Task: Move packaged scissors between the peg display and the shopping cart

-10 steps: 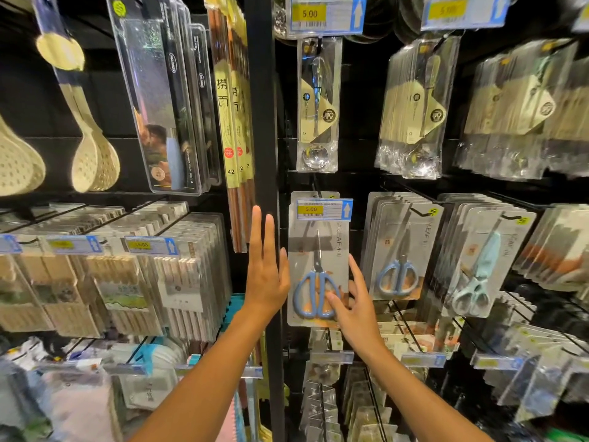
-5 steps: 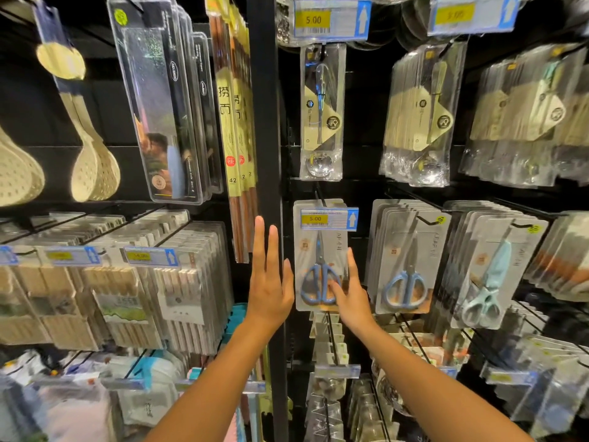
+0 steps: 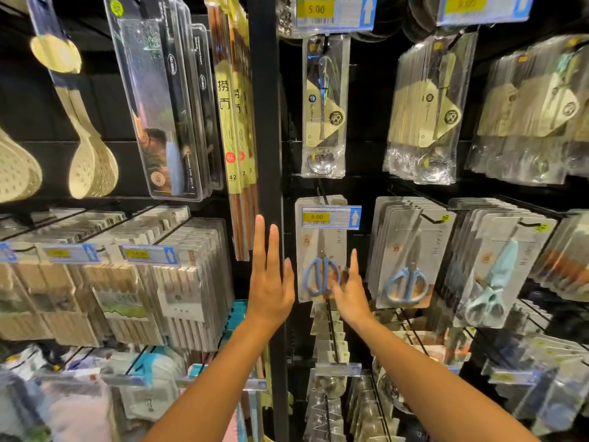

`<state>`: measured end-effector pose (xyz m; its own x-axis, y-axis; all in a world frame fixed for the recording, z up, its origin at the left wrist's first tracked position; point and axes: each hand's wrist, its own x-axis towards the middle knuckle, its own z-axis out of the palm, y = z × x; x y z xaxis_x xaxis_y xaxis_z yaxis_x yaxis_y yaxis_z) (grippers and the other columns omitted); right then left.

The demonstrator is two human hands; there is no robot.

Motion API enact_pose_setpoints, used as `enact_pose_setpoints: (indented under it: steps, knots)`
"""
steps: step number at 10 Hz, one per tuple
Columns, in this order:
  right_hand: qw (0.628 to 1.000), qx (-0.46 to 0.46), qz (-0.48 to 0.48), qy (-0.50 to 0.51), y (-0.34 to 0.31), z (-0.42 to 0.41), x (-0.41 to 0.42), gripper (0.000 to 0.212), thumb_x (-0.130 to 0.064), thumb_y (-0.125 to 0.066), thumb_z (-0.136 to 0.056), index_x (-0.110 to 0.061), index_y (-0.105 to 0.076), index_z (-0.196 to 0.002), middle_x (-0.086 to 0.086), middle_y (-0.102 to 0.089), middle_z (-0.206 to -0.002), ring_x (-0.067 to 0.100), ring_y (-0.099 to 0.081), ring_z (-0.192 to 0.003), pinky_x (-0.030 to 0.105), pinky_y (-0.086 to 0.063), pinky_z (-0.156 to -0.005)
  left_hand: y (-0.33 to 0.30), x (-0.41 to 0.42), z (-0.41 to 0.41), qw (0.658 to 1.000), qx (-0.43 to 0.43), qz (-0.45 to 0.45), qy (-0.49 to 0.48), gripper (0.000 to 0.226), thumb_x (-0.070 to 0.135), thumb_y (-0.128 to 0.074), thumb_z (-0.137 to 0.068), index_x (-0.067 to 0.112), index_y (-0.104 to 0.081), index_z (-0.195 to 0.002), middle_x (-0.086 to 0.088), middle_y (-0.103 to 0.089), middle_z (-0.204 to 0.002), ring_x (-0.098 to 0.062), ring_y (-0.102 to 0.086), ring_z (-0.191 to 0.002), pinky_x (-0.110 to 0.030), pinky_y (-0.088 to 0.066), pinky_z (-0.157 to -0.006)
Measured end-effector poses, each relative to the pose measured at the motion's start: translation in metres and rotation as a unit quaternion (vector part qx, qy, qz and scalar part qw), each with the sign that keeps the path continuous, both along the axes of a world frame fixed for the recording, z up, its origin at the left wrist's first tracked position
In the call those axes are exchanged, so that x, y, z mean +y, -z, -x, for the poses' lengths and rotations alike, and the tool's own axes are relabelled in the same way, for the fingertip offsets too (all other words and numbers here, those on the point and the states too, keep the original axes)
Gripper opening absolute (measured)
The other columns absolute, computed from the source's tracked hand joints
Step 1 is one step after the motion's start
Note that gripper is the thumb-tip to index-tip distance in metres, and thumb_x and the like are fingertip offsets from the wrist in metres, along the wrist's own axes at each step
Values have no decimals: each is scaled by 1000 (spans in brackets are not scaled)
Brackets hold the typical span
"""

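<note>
A packaged pair of blue-handled scissors (image 3: 320,247) hangs on a peg behind a 5.00 price tag (image 3: 330,216). My right hand (image 3: 350,295) pinches the pack's lower right corner, thumb across the front by the handles and index finger pointing up along its edge. The other fingers are hidden behind the pack. My left hand (image 3: 269,282) is held flat with straight fingers against the black upright post (image 3: 264,122), just left of the pack. No shopping cart is in view.
More blue scissors packs (image 3: 411,250) and mint-handled ones (image 3: 497,266) hang on pegs to the right. Bagged ladles (image 3: 323,122) hang above. Chopstick packs (image 3: 178,275) fill the left pegs. Further pegs with small packs (image 3: 331,346) jut out below.
My right hand has pushed the scissors pack back along the peg, away from me and toward the wall. My left hand has stayed flat by the post.
</note>
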<state>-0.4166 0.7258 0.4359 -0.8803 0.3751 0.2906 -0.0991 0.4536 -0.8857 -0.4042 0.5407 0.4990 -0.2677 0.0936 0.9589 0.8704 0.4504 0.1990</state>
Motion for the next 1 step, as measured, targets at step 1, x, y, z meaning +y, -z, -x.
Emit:
enact_pose_setpoints:
  steps: [1]
  knots:
    - [999,-33,1,-3,6,-6,1,99,-22,-64,-97,-42,13,-155,8,-30,-159,27,-35,-145,43,-34,-114,-3,1,-3,1000,1,-6,-4,81,-12,-52,-94,4,-8,-160,-1,10,-170,-28,1,-158,-37,-8,-128]
